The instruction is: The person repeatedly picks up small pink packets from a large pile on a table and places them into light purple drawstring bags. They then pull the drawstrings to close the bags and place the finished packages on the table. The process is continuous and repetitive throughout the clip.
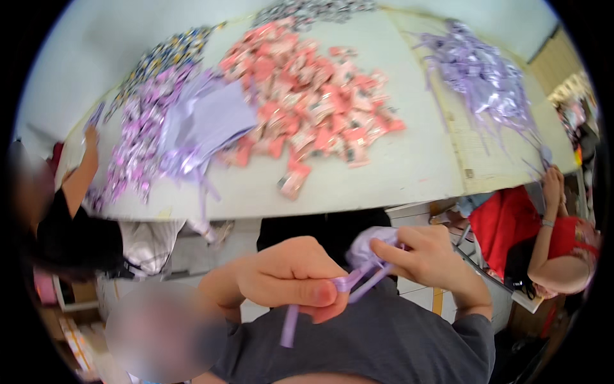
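Observation:
In front of my chest, my left hand (288, 272) is closed with the thumb pressed down on a lavender ribbon (289, 326), whose loose end hangs below the fist. The ribbon runs across to a small lavender drawstring pouch (369, 244), gathered and bunched up. My right hand (425, 256) has its fingers closed round the pouch and covers part of it. Both hands are held up off the table, just past its near edge. Whatever lies inside the pouch cannot be seen.
On the white table (422, 153) lie a heap of pink packets (313, 96), flat lavender pouches (211, 118), shiny purple packets (137, 144), blue-and-yellow small items (169, 54), grey ones (307, 9) and filled lavender pouches (480, 73). People sit left (77, 224) and right (563, 243), hands at the table.

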Demonstrator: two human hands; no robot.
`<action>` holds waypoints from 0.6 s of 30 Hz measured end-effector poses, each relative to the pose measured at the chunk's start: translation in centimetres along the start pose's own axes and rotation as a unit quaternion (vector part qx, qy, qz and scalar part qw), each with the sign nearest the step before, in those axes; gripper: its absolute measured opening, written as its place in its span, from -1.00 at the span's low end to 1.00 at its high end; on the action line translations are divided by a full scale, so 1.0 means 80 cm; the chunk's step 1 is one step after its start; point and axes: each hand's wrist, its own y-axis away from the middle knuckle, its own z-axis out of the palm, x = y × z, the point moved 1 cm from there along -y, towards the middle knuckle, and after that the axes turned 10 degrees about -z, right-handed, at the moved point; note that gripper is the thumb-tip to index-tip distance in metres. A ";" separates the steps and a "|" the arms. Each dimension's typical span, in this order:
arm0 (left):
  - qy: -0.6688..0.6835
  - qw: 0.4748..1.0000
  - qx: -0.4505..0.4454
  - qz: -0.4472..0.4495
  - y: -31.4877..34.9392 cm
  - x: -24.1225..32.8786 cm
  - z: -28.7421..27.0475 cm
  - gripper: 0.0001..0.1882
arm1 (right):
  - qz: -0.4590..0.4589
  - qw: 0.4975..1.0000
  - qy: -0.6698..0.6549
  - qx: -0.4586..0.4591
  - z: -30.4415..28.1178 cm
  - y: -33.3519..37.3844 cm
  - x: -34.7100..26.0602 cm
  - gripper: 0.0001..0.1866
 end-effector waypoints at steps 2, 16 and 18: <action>-0.076 0.994 0.080 0.021 0.004 0.003 -0.019 -0.59 | -0.002 0.988 0.056 0.145 -0.009 0.006 0.054 -0.86; -0.652 0.388 0.652 -0.004 0.137 -0.074 -0.228 -0.75 | 0.165 0.945 0.124 0.252 -0.043 -0.230 0.533 -0.58; -0.642 0.382 0.664 0.001 0.129 -0.065 -0.223 -0.71 | 0.191 0.953 0.064 0.227 -0.001 -0.307 0.582 -0.20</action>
